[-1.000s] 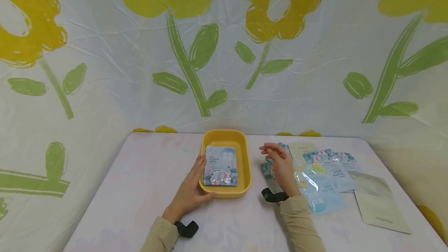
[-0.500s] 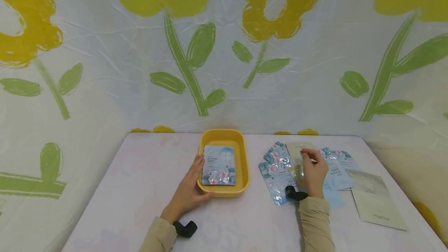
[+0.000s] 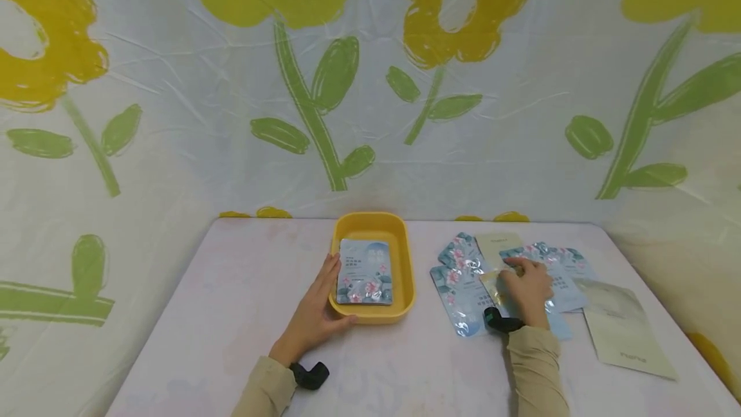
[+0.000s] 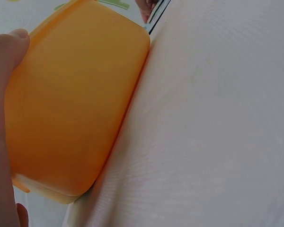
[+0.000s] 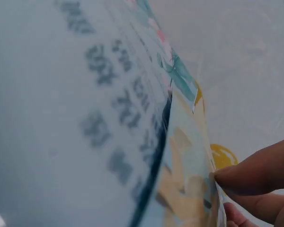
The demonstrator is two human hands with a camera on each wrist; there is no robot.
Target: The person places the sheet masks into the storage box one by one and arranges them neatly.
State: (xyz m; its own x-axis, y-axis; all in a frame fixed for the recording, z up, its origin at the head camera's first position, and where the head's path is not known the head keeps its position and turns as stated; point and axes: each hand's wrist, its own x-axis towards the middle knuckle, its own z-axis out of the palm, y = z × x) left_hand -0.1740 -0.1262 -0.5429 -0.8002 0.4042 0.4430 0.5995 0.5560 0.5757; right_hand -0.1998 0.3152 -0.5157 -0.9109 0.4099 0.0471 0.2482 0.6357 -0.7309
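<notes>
My left hand (image 3: pixel 315 304) rests against the near left corner of a yellow tray (image 3: pixel 402 288), fingers straight along its left rim and thumb at the near wall. The left wrist view shows the thumb (image 4: pixel 12 49) lying on the tray's wall. In the tray lies a stack of blue flowered sheet mask sachets (image 3: pixel 365 272). Over the pile on the right, my right hand (image 3: pixel 527 288) pinches a sachet with a yellow pattern (image 5: pixel 187 170) at its edge between thumb and finger. A pale blue printed sachet (image 5: pixel 71 127) fills the left of the right wrist view.
Left of the right hand lie flowered blue sachets (image 3: pixel 460 301); more blue sachets (image 3: pixel 570 291) lie to its right. A pale green sachet (image 3: pixel 628 333) lies at the far right and another (image 3: pixel 499 243) at the back. A flowered cloth (image 3: pixel 370 95) hangs behind the table (image 3: pixel 243 275).
My right hand has moved right from beside the tray and down onto the pile, where it now pinches the yellow-patterned sachet. The left hand and tray stay in place.
</notes>
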